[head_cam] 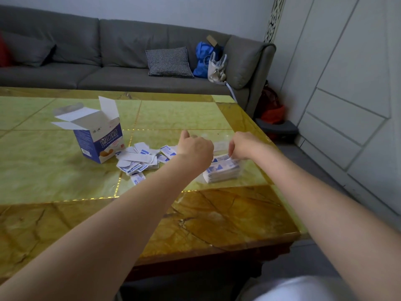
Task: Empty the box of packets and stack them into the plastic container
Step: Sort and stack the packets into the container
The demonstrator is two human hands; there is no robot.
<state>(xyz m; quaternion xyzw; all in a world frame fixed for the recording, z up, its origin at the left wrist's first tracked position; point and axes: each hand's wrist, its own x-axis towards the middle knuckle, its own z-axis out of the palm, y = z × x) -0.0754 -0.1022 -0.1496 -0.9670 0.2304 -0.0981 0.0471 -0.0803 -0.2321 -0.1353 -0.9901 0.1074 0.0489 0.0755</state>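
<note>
Stacking is under way: the right hand point(239, 146) pinches packets onto the stack point(223, 171) in the clear container point(219, 146), the left hand point(195, 148) loosely curled beside it, grip unclear; next, gather the loose pile point(141, 159) at nine o'clock, by the opened box point(97, 137).

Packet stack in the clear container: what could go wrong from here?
1. The stack looks about as tall as the clear container, whose walls are hard to make out; pressing with the right hand could splay the top packets.
2. The left hand hovers over the loose pile; a careless sweep could scatter it.
3. The open box stands beside the pile and could tip if bumped.
</note>
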